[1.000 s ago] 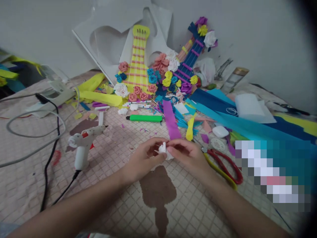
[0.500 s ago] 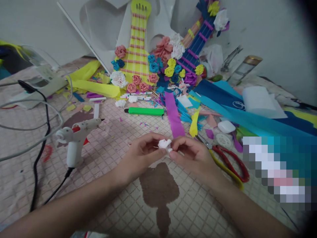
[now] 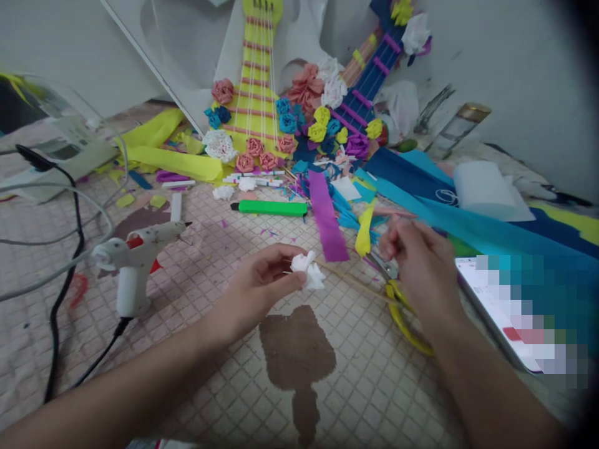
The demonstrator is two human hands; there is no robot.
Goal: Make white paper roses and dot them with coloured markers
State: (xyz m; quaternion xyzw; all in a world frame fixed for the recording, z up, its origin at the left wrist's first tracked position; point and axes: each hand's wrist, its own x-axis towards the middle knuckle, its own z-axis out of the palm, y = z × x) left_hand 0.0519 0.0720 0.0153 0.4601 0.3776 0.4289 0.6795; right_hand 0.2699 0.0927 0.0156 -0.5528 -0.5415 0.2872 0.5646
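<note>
A crumpled white paper flower (image 3: 314, 275) sits pinched between the thumb and fingers of a person's left hand (image 3: 262, 284), just above a quilted, diamond-patterned table cover (image 3: 224, 380). The right hand (image 3: 416, 262), blurred, is curled near the scissors (image 3: 390, 270), apart from the flower; from here I cannot tell whether anything is in its grip. Below the flower, a flat brown patch (image 3: 299, 349) breaks the cover's pattern. Just beyond lie a crinkled violet paper strip (image 3: 326, 215), a twisted yellow scrap (image 3: 365, 232) and a slim green tool (image 3: 272, 207) with a dark tip. On the person's left stands a white glue gun (image 3: 132, 287), its nozzle pointing inward; on the right, a phone (image 3: 489, 312) is lit beside blue paper sheets (image 3: 407, 181). Farther back, a clear, gold-capped jar (image 3: 453, 134) leans over, its contents too dim to make out, near a crumpled translucent bag (image 3: 401, 103). Against the wall, a yellow guitar shape (image 3: 257, 93) and a blue one (image 3: 362, 115) wear crimped rosettes.
</note>
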